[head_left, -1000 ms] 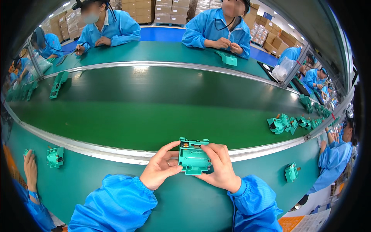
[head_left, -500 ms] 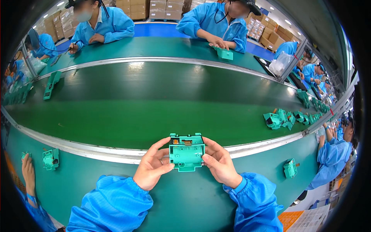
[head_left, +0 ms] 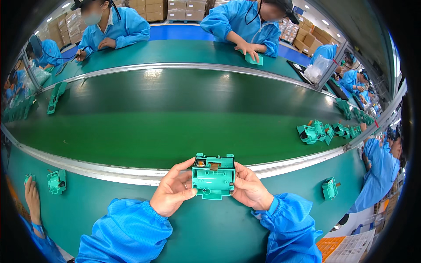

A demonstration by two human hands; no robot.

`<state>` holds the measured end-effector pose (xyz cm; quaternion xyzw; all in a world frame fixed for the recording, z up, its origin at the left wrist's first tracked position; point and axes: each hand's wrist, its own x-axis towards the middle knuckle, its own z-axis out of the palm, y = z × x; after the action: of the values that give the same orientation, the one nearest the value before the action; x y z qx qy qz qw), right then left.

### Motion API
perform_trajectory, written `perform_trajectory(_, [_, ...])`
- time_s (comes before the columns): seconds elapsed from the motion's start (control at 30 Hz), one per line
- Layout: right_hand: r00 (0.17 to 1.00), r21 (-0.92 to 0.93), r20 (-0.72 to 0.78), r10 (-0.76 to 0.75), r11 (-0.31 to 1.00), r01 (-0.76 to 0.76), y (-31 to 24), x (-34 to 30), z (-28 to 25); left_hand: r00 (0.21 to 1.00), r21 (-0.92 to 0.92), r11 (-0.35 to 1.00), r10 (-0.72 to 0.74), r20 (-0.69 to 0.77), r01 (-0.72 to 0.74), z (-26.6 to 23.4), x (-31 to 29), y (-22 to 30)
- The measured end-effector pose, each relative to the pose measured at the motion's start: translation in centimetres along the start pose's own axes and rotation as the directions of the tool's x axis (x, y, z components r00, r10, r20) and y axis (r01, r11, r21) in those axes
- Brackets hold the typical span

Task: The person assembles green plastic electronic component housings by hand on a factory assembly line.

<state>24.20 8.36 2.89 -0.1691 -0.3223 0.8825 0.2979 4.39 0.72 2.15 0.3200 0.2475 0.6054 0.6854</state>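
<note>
Between my two hands is a teal plastic housing (head_left: 213, 179), held up over the near edge of the work surface. Its open side faces me and shows a rounded hollow, a dark upper slot, a small orange-copper part and a brown strip. My left hand (head_left: 174, 187) grips its left side, thumb at the lower left corner. My right hand (head_left: 251, 186) is closed on the right side, its thumb along the edge. The fingers behind the housing are hidden. A similar teal housing (head_left: 57, 182) lies on the bench to the left, and another teal housing (head_left: 330, 188) to the right.
A green conveyor belt (head_left: 175, 118) runs across, beyond a pale metal rail (head_left: 109, 174). Several teal housings (head_left: 316, 132) sit at its right, a long teal part (head_left: 56, 97) at its left. Co-workers sit opposite and on both sides; a neighbour's hand (head_left: 32, 197) is at far left.
The housing has tipped slightly, showing more of its upper slot, and my right thumb has shifted to its side edge. Opposite, a co-worker's hand has moved over a teal part.
</note>
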Motion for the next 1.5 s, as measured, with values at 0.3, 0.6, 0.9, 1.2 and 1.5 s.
perform_trajectory(0.3, [0.994, -0.168, -0.107, -0.03, 0.986, 0.011, -0.1, -0.4, 1.7, 0.999, 0.025, 0.999, -0.044, 0.013, 0.043, -0.1, -0.3, -0.3])
perform_trajectory(0.6, [0.994, -0.101, -0.093, -0.059, 0.994, 0.05, 0.8, -0.7, 0.0, 0.998, 0.115, 0.993, -0.002, 0.06, -0.005, 0.0, -0.3, -0.4])
perform_trajectory(0.9, [0.993, -0.134, -0.013, -0.121, 0.984, 0.118, 0.8, -0.6, 0.8, 0.986, -0.187, 0.969, -0.168, -0.017, 0.162, -0.1, 0.3, 0.5])
perform_trajectory(1.2, [0.965, -0.543, 0.094, -0.243, 0.8, 0.255, 2.6, -1.4, 0.8, 0.952, 0.659, 0.721, 0.305, -0.024, -0.214, 1.3, -0.6, -0.9])
perform_trajectory(1.5, [0.936, -0.624, 0.079, -0.343, 0.715, 0.315, 2.5, -1.2, 1.4, 0.971, 0.307, 0.936, 0.213, -0.11, -0.171, 1.6, -0.7, -0.3])
